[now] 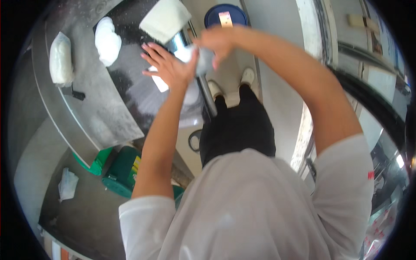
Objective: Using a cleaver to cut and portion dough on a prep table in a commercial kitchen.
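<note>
My left hand (172, 66) is spread flat, palm down, over a dark glossy tabletop (135, 113) smeared with white powder. A flat white piece (159, 82) shows from under its fingers. At the table's edge, my right hand (219, 40) is bent down with its fingers partly curled. Between the two hands is a blurred whitish, translucent thing (205, 61), perhaps a plastic bag or container, reaching past the edge. Blur hides whether my right fingers grip it. Beyond my left fingertips lies a folded off-white cloth or pad (165, 19).
A bunched white bag (108, 42) and a clear bag with white contents (61, 60) lie left, near a small black object (78, 95). A blue lidded bucket (211, 16) stands ahead. Green containers (122, 175) and a crumpled bag (67, 184) are lower left.
</note>
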Demonstrator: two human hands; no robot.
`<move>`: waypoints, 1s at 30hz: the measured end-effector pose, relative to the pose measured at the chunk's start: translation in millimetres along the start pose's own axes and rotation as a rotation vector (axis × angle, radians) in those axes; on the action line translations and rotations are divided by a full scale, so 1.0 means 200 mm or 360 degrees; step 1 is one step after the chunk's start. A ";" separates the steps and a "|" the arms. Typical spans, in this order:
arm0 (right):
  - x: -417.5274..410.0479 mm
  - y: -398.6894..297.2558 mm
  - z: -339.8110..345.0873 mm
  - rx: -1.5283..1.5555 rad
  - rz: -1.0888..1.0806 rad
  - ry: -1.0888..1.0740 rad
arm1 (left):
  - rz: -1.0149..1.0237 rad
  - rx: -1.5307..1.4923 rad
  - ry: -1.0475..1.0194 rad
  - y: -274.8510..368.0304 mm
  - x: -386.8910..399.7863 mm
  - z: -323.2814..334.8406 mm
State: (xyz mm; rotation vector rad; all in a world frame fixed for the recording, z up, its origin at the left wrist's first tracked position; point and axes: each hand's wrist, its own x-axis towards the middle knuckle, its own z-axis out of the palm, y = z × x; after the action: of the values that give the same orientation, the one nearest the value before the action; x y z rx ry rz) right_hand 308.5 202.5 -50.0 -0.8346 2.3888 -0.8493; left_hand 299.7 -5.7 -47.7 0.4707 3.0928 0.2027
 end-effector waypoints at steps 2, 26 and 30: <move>0.17 -0.04 -0.08 -0.0226 0.0000 0.0040 | -0.0186 0.0000 0.0113 -0.11 0.09 0.05; 0.20 -0.25 0.10 0.0091 0.0286 0.0220 | 0.0532 -0.0034 0.0189 -0.35 0.12 -0.01; 0.12 -0.37 0.30 0.0249 0.0295 0.0179 | 0.0645 -0.0038 -0.0042 -0.38 -0.04 -0.03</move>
State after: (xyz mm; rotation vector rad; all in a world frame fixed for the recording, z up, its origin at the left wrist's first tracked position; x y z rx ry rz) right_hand 356.1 116.4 -45.8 -0.5082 2.4126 -1.0147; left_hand 284.2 -80.2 -51.0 1.0850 2.9288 0.2311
